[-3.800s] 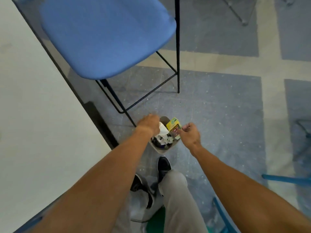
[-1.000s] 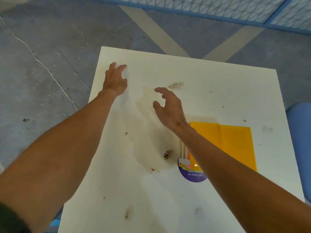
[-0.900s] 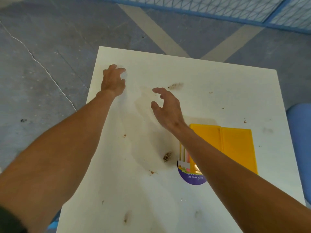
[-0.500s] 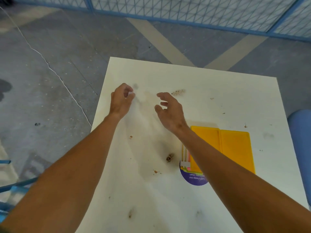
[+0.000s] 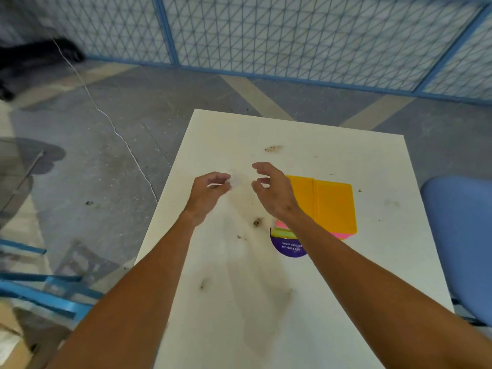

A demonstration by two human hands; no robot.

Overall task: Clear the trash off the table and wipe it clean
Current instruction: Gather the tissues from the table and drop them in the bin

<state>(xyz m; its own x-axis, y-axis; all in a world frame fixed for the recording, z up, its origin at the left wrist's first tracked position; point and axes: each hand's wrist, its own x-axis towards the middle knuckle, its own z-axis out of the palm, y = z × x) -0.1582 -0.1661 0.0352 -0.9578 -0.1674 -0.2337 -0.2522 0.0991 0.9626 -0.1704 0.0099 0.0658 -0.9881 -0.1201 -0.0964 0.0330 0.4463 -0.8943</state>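
The white table [image 5: 386, 222] fills the middle of the view, its near half marked by a broad brownish stain [image 5: 255, 296] with a small dark smear [image 5: 204, 283] just to the left. Both bare forearms reach over this part from the bottom edge. Further in, a round purple sticker [image 5: 287, 247] with white lettering lies flat on the top, partly hidden under the right forearm. A clump of crumbs [image 5: 257, 222] sits just to its left. Overlapping the sticker's far edge is a stack of folded cloths [image 5: 330, 203], yellow on top with pink and green edges showing beneath. The left hand [image 5: 209, 191] hovers above the left-middle of the table. Its thumb and fingers are curled together, pinching a small pale scrap [image 5: 236, 181] that is too blurred to name. The right hand [image 5: 275, 194] is just beside it, near the scrap but apart from it, with fingers spread and loosely bent, holding nothing. From this view it overlaps the left edge of the cloths. Beyond the hands a patch of brown crumbs [image 5: 273, 148] lies toward the far edge, with a few specks scattered to the right. A blue chair seat [image 5: 463, 249] stands just beside the table's right side. Grey floor [image 5: 106, 169] surrounds the table, and a blue-framed mesh fence [image 5: 292, 35] runs across the back.
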